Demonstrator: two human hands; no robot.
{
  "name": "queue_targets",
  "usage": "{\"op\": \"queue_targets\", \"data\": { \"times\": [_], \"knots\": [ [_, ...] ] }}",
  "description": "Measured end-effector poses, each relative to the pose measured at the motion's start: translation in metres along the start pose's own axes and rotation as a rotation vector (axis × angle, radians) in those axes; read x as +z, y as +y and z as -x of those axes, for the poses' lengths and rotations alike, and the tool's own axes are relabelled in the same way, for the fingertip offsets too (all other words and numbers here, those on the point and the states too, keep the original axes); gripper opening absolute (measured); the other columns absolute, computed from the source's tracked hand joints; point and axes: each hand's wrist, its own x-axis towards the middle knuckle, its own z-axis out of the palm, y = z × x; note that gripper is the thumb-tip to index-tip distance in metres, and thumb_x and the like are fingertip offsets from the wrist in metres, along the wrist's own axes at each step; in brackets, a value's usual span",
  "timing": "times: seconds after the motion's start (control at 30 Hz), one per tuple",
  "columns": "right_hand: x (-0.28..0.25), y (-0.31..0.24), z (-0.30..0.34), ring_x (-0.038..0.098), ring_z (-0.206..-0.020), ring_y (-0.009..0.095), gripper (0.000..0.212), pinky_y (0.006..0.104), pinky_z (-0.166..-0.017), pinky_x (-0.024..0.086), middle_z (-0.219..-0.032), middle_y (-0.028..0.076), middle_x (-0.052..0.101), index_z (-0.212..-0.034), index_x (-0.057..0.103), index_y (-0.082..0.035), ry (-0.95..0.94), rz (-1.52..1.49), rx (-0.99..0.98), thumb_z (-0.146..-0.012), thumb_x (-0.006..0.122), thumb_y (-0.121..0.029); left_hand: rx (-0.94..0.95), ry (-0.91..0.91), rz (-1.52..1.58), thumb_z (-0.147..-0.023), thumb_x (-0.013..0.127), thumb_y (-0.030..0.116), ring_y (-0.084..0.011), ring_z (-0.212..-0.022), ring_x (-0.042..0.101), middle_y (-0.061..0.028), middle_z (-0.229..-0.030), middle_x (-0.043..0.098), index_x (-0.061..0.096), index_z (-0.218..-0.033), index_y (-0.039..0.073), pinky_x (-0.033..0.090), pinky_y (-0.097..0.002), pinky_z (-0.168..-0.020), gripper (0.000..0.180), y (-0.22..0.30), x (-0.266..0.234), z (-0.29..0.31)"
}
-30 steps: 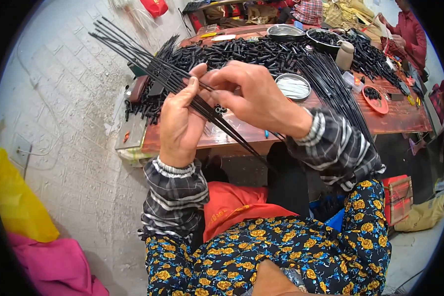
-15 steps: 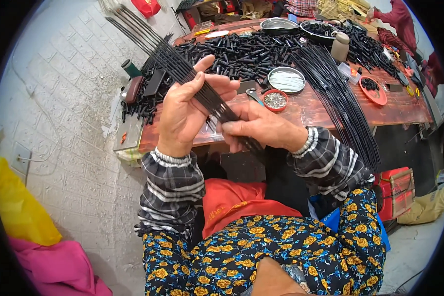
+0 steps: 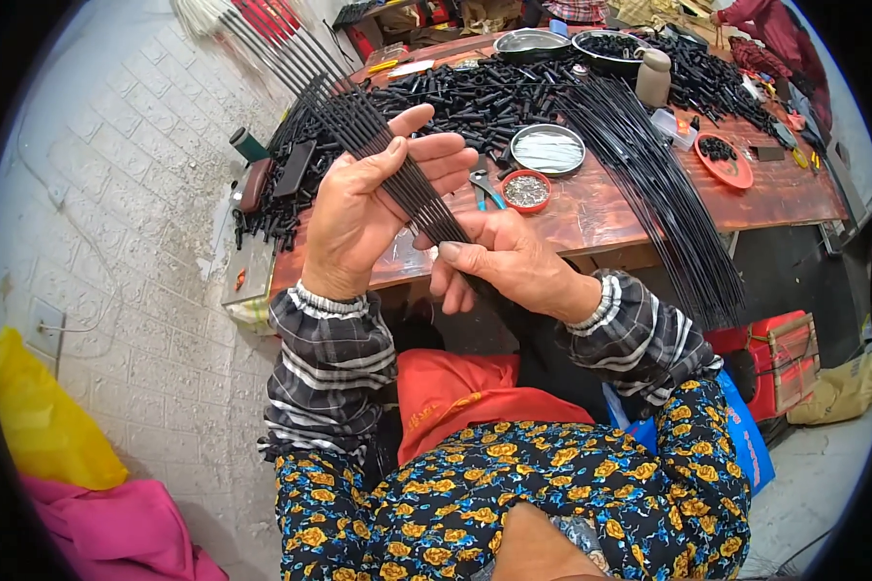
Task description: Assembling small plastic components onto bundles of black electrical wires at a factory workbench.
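A fanned bundle of thin black rods (image 3: 352, 118) slants from the upper left down to the right between my hands. My left hand (image 3: 349, 223) has its palm up, its thumb pressed on the rods and its other fingers stretched out behind them. Lower down, my right hand (image 3: 523, 266) grips the bundle between thumb and fingers. Past that grip the lower rod ends are dark and hard to make out. The upper ends, spread apart, reach over the white wall side.
A wooden table (image 3: 601, 218) carries a heap of short black tubes (image 3: 455, 102), a long bundle of black rods (image 3: 639, 165) overhanging its edge, a dish of white strips (image 3: 548, 151), a red dish of small metal bits (image 3: 525, 192), pliers (image 3: 487, 184) and a red plate (image 3: 736, 172).
The view has shifted slightly, so the table things appear further left. The rods stand fanned a little wider above my left hand, and both hands keep their hold.
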Motion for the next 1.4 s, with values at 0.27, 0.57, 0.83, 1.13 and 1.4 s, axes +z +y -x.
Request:
{"op": "queue_targets", "data": {
  "times": [0.27, 0.57, 0.83, 1.13, 1.4],
  "knots": [
    [-0.008, -0.001, -0.009, 0.060, -0.060, 0.011, 0.021, 0.0243, -0.054, 0.046, -0.072, 0.004, 0.064, -0.094, 0.064, 0.002, 0.367, 0.655, -0.450, -0.093, 0.057, -0.018, 0.009, -0.022, 0.045, -0.099, 0.038, 0.011, -0.0421, -0.114, 0.054, -0.0284, -0.119, 0.054, 0.034, -0.133, -0.005, 0.045, -0.0500, -0.100, 0.038, -0.005, 0.003, -0.004],
    [-0.001, -0.012, -0.008, 0.053, -0.053, 0.012, 0.015, 0.0286, -0.047, 0.040, -0.061, 0.008, 0.057, -0.080, 0.062, 0.003, 0.465, 0.893, -0.533, -0.088, 0.060, -0.010, 0.030, 0.007, 0.068, -0.099, 0.039, 0.012, -0.0410, -0.116, 0.053, -0.0280, -0.120, 0.054, 0.035, -0.133, -0.004, 0.044, -0.0500, -0.101, 0.038, -0.004, 0.005, -0.006],
    [-0.003, -0.016, -0.008, 0.052, -0.052, 0.014, 0.015, 0.0294, -0.048, 0.039, -0.060, 0.009, 0.054, -0.078, 0.059, 0.003, 0.585, 0.973, -0.630, -0.088, 0.059, -0.009, 0.021, -0.010, 0.040, -0.098, 0.040, 0.012, -0.0410, -0.117, 0.052, -0.0267, -0.121, 0.054, 0.036, -0.132, -0.004, 0.044, -0.0499, -0.101, 0.038, -0.005, 0.003, -0.007],
    [-0.010, -0.013, -0.011, 0.049, -0.058, 0.004, 0.016, 0.0242, -0.049, 0.038, -0.064, 0.001, 0.059, -0.083, 0.064, 0.001, 0.407, 0.693, -0.326, -0.088, 0.063, -0.014, 0.016, 0.000, 0.099, -0.098, 0.042, 0.011, -0.0411, -0.117, 0.051, -0.0280, -0.122, 0.052, 0.035, -0.133, -0.005, 0.043, -0.0500, -0.101, 0.039, -0.007, 0.004, -0.012],
    [-0.007, -0.015, -0.011, 0.046, -0.055, 0.005, 0.013, 0.0242, -0.048, 0.036, -0.059, 0.000, 0.053, -0.079, 0.063, 0.001, 0.494, 0.780, -0.419, -0.086, 0.063, -0.009, 0.011, -0.038, 0.007, -0.099, 0.039, 0.015, -0.0409, -0.124, 0.045, -0.0285, -0.132, 0.045, 0.032, -0.136, -0.005, 0.039, -0.0480, -0.106, 0.043, -0.010, -0.002, -0.013]
  ]
}}
